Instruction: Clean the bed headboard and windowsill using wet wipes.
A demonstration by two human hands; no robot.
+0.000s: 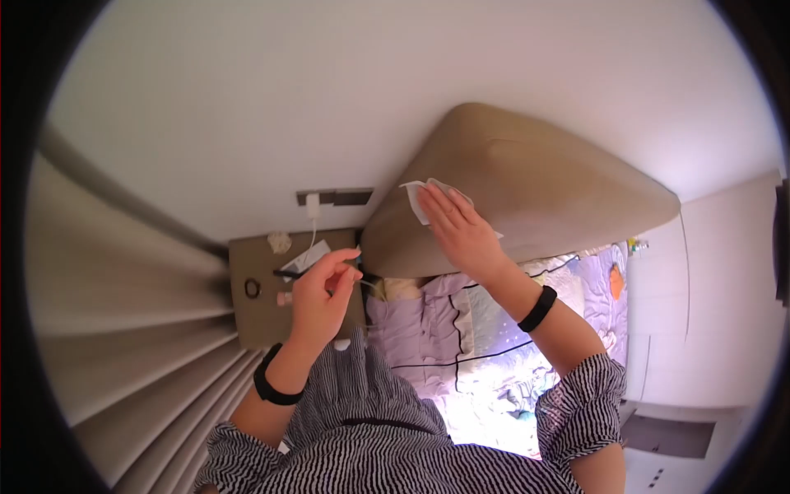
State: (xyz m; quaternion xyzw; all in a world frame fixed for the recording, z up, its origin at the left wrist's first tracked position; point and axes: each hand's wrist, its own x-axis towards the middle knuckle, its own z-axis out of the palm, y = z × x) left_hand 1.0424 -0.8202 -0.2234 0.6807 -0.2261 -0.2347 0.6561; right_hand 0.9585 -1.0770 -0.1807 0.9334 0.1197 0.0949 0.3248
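My right hand (464,233) lies flat over a white wipe (418,200), pressing it to the front of a brown upholstered headboard (531,167). The wipe's edges stick out around the fingers. Above the bedside table (262,321) hovers my left hand (322,299), its fingers loosely curled and the thumb apart from the index finger, nothing seen in it. Partly behind that hand, a white box-like item (311,254) and a dark flat item lie on the table.
A white charger (313,207) sits in a dark wall socket strip (352,197), its cable running down. The table also bears a dark ring-shaped item (252,288). A bed with a lilac quilt (407,333) is at right, beige curtains (136,309) at left.
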